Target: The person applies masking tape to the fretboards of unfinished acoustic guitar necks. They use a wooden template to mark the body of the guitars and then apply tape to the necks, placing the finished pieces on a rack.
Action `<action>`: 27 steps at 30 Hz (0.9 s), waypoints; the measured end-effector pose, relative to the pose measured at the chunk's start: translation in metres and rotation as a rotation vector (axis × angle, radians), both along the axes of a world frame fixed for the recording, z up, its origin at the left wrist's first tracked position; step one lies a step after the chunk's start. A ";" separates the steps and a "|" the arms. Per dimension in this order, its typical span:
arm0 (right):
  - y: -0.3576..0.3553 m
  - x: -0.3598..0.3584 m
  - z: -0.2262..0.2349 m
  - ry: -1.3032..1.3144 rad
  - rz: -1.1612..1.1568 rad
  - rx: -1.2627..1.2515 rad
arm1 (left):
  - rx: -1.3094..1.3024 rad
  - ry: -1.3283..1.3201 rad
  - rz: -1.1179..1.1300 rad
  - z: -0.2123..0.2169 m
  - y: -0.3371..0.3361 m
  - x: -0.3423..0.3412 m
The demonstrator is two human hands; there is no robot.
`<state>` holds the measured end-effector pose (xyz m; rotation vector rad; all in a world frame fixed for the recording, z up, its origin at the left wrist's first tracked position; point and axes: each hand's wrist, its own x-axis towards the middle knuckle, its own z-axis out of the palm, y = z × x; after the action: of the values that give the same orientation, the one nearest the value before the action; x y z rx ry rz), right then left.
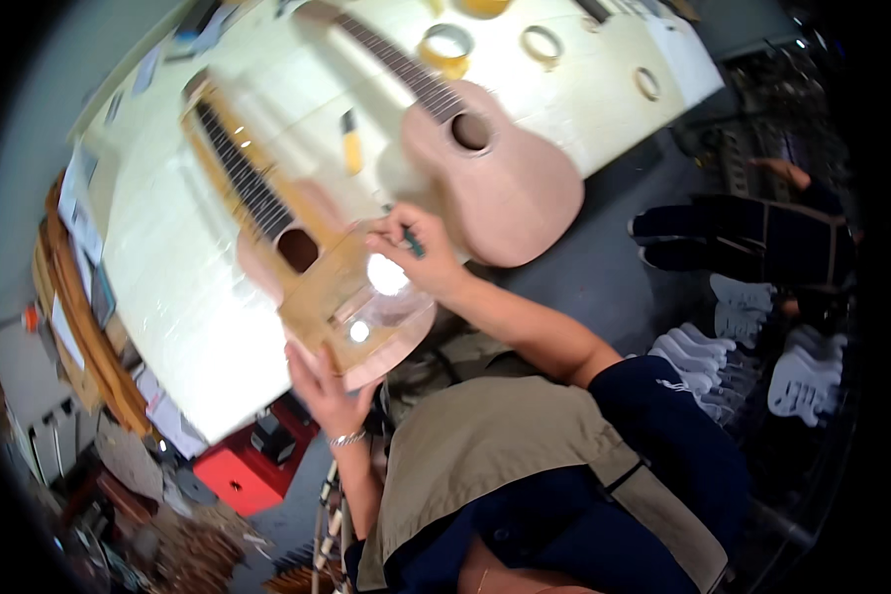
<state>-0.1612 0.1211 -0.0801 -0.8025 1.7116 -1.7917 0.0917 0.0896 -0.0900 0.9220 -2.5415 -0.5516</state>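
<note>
A small unfinished guitar (396, 348), ukulele-like in shape, lies on the white table under a clear, amber-tinted template (312, 292). Its dark fretboard (243, 168) and round soundhole show through cut-outs. My left hand (329, 394), a bracelet at its wrist, grips the rounded lower end of the body, fingers along its side. Over the template's right edge, my right hand (418, 246) is closed round a slim tool with a dark green handle (412, 241); its tip is too small to make out. A second unfinished guitar (500, 188) lies uncovered to the right.
A yellow-handled tool (350, 147) lies between the guitars. Rolls of tape (446, 45) sit at the table's far side. A red box (252, 465) stands below the left edge. Another person (762, 233) works at the right, near racks of pale guitar-shaped parts (698, 356).
</note>
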 end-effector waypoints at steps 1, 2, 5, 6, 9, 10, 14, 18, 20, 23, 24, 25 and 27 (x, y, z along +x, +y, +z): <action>0.007 -0.018 0.012 -0.115 -0.014 -0.050 | -0.023 0.016 -0.021 -0.001 -0.005 0.001; 0.017 -0.035 0.032 -0.235 -0.031 -0.109 | -0.050 0.025 -0.047 0.000 -0.008 0.000; 0.073 -0.111 0.068 -0.324 -0.156 -0.118 | -0.049 0.007 -0.059 0.013 -0.016 0.005; 0.106 -0.154 0.072 -0.349 -0.111 -0.214 | -0.022 -0.002 -0.014 0.026 -0.016 0.001; 0.202 -0.255 0.086 -0.172 -0.318 -0.229 | -0.097 0.075 0.128 0.045 -0.015 -0.016; 0.226 -0.282 0.089 -0.141 -0.397 -0.197 | -0.105 0.121 0.185 0.058 -0.012 -0.032; 0.281 -0.379 0.034 -0.001 -0.415 -0.114 | -0.197 0.124 0.214 0.086 0.003 -0.106; 0.279 -0.427 -0.033 0.163 -0.469 0.255 | -0.265 0.044 0.058 0.094 0.028 -0.178; 0.251 -0.425 -0.037 0.607 -0.537 0.655 | -0.265 0.047 0.039 0.098 0.045 -0.204; 0.218 -0.446 -0.042 0.912 -0.226 0.728 | -0.205 0.049 0.044 0.097 0.067 -0.228; 0.204 -0.451 -0.046 1.117 -0.139 0.690 | -0.193 0.040 0.056 0.098 0.075 -0.232; 0.193 -0.451 -0.050 1.228 -0.172 0.798 | -0.180 0.032 0.068 0.098 0.082 -0.235; 0.161 -0.447 -0.042 1.460 -0.245 1.003 | -0.167 0.044 0.074 0.096 0.092 -0.238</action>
<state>-0.6086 0.2822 -0.1222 -1.5089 3.1566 0.0802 -0.1460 0.1816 0.0061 0.9281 -2.4599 -0.3281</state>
